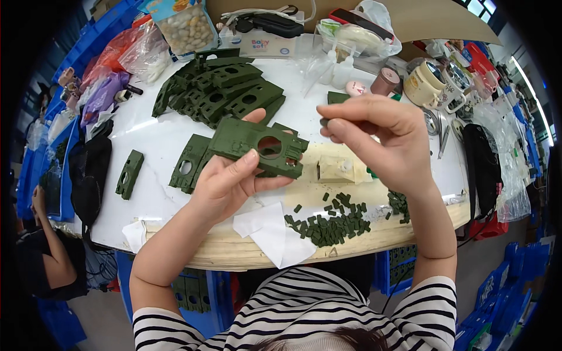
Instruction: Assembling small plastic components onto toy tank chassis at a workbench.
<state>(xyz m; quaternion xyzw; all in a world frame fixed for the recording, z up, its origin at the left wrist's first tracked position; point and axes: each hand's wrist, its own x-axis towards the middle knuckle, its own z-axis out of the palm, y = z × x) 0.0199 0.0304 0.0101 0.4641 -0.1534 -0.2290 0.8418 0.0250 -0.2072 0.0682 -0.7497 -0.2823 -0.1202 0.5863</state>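
Observation:
My left hand (pixel 219 184) holds a dark green plastic toy tank hull (pixel 237 139) with a round hole in its top, the thumb on its near edge and fingers beneath. To its right, my right hand (pixel 389 131) is raised over the table, thumb and fingers pinching a small dark piece (pixel 324 122). That piece is apart from the hull, and its exact shape is too small to make out. Below the hands lies a loose heap of small green plastic pieces (pixel 333 227). Two more hulls lie left of my left hand, a nearer one (pixel 190 164) and a narrow-looking one (pixel 129 174).
Many hulls lie stacked (pixel 234 85) at the far left. A small cream-coloured block (pixel 336 168) stands beyond the loose pieces, and white paper (pixel 278 237) lies at the table's front edge. Mugs (pixel 422 85), bottles and bags crowd the back. Another person's arm (pixel 55 257) shows far left.

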